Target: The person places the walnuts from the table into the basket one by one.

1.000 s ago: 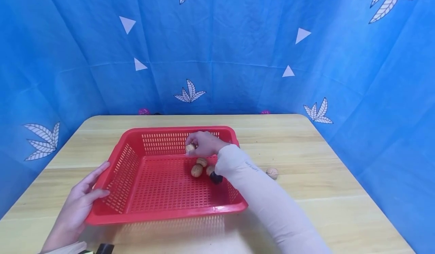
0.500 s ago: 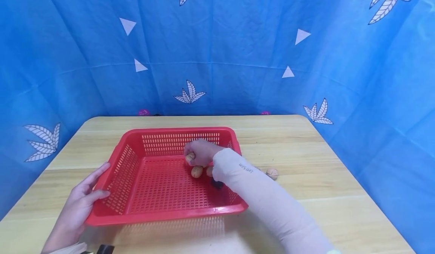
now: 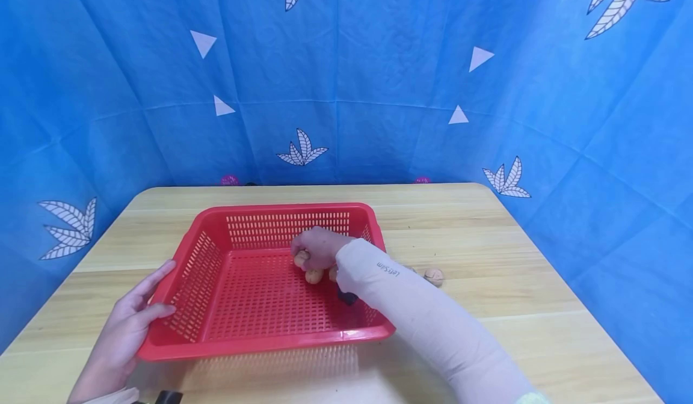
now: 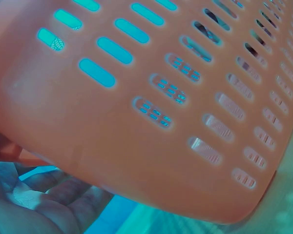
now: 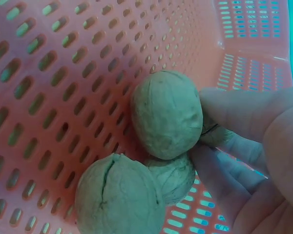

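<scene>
Pinching a walnut (image 3: pixel 301 258) between thumb and fingers, the right hand (image 3: pixel 320 247) was bent low inside the red basket (image 3: pixel 265 344), toward its right half. Just beside that walnut, a second walnut (image 3: pixel 313 276) lay on the mesh floor, and a third walnut (image 3: pixel 332 273) showed only partly by the cuff of the pale sleeve (image 3: pixel 428 314). The right wrist view also showed a half-hidden walnut (image 5: pixel 216 134) behind the fingertips, touching or nearly touching the pinched one. The left hand (image 3: pixel 120 327) gripped the basket's left rim, thumb on the inner side and fingers outside. On the table (image 3: pixel 541 356), a cracked walnut (image 3: pixel 434 276) rested well to the right of the basket, with a sliver of another one seemingly just behind the sleeve. The likeliest trouble was a slip: the shell was round and hard, and only the fingertips seemed to bear on it, so it could have popped out and rolled across the floor. The neighbours sat so close that the knuckles could have nudged them away or caught two at once. The forearm, passing over the right rim, could have dragged the basket if it pressed down, or bumped the loose walnuts on the table, and a slack left grip would have let the basket slide.
</scene>
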Demonstrator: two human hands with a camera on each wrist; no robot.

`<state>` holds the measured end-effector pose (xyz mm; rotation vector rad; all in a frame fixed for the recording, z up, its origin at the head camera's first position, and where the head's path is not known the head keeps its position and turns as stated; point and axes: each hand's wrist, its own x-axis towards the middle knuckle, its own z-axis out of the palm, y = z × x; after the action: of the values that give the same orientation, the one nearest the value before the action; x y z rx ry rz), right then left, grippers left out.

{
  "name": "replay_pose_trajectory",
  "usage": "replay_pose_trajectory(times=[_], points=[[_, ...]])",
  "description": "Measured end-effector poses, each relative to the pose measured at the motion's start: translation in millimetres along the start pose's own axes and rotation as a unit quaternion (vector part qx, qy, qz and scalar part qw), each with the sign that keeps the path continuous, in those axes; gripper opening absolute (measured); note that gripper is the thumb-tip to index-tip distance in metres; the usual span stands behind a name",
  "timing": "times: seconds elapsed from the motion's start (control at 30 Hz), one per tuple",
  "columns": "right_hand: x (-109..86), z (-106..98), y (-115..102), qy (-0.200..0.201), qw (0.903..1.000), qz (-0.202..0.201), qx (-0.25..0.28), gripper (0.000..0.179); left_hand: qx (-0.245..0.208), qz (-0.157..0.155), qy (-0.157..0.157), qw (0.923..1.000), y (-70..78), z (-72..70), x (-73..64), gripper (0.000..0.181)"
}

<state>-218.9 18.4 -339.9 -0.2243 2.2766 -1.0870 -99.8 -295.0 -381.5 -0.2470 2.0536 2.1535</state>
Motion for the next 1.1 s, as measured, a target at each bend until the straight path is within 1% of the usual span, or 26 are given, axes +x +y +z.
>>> replay_pose_trajectory(times=[0.13,0.23,0.3,0.37,0.47,0.57,0.6,0.7,0.8,0.83,0.87,0.93,1.0,1.07,1.1], points=[[-5.3,-1,-1,-0.009,0.9985,0.019,0.05,0.032,0.002,0.005,-0.003,1.0,-1.6,-1.1,0.9,0.078],[-7.4,-2,-2,-0.018,0.9944,0.037,0.097,0.039,0.005,0.006,-0.004,1.0,-2.0,-1.4,0.6,0.078],[-5.3,-1,0,-0.024,0.9949,0.032,0.093,0.04,0.007,0.005,-0.004,1.0,-1.7,-1.2,0.0,0.078],[-4.6,-1,0,-0.027,0.995,0.029,0.091,0.037,0.003,0.008,-0.004,1.0,-1.9,-1.3,-0.2,0.078],[-2.0,1,1,-0.02,0.9987,0.011,0.045,0.028,-0.003,0.014,-0.006,0.9999,-2.4,-1.8,-0.4,0.077],[-5.0,0,0,-0.023,0.999,0.008,0.038,0.025,-0.005,0.021,-0.007,0.9997,-2.9,-2.0,-0.3,0.077],[-4.7,0,0,-0.02,0.9995,0.005,0.025,0.025,-0.003,0.022,-0.008,0.9997,-2.9,-1.8,-0.4,0.077],[-11.1,-4,-3,-0.028,0.9982,0.007,0.052,0.029,-0.003,0.022,-0.009,0.9997,-3.0,-1.9,-0.3,0.076],[-11.4,-6,-1,-0.03,0.998,-0.007,0.055,0.032,-0.003,0.017,-0.008,0.9998,-3.2,-2.2,0.0,0.077],[-11.9,-7,-2,-0.034,0.9969,-0.008,0.07,0.033,-0.003,0.016,-0.008,0.9998,-3.0,-2.4,-0.1,0.077],[-10.5,-8,-1,-0.035,0.9967,-0.011,0.073,0.034,-0.001,0.015,-0.007,0.9999,-3.0,-2.7,-0.2,0.077],[-5.6,-11,-1,-0.03,0.9976,-0.044,0.044,0.033,0.003,0.016,-0.007,0.9998,-2.9,-2.8,-0.2,0.077],[1.8,-16,-1,-0.015,0.9957,-0.091,-0.008,0.029,0.006,0.017,-0.007,0.9998,-3.0,-2.9,-0.3,0.077],[9.8,-22,-2,0.008,0.9878,-0.144,-0.059,0.027,0.005,0.021,-0.01,0.9997,-3.1,-2.8,-0.2,0.076],[13.0,-26,-3,0.024,0.9821,-0.168,-0.082,0.025,0.001,0.021,-0.011,0.9997,-3.2,-2.7,-0.1,0.076]])
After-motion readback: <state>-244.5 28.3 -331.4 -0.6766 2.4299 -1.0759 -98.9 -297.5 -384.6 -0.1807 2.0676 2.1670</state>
